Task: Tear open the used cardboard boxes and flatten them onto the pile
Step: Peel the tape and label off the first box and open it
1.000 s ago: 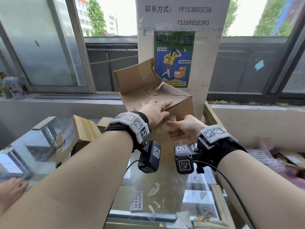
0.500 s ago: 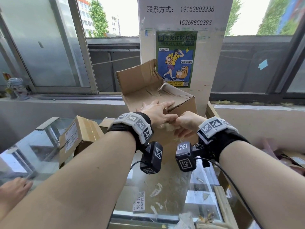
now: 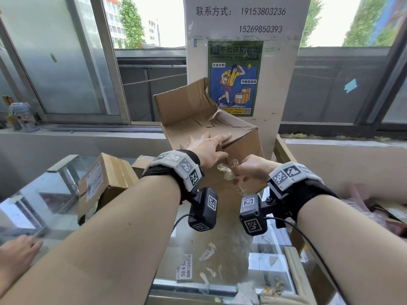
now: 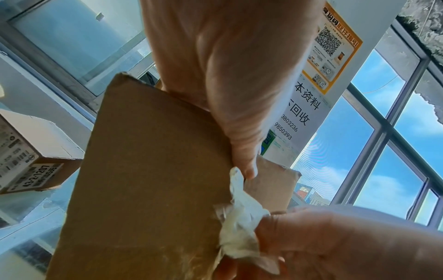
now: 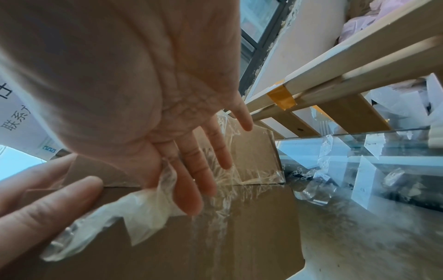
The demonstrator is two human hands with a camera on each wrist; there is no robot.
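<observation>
cardboard box (image 3: 211,128) – stands on the glass counter (image 3: 222,249) before a postered pillar (image 3: 240,69), one flap up | left hand (image 3: 207,148) – fingers straight, flat on box top, thumb at its edge | right hand (image 3: 253,170) – thumb and forefinger pinching crumpled clear tape (image 3: 224,169) stuck to the box front, other fingers straight
</observation>
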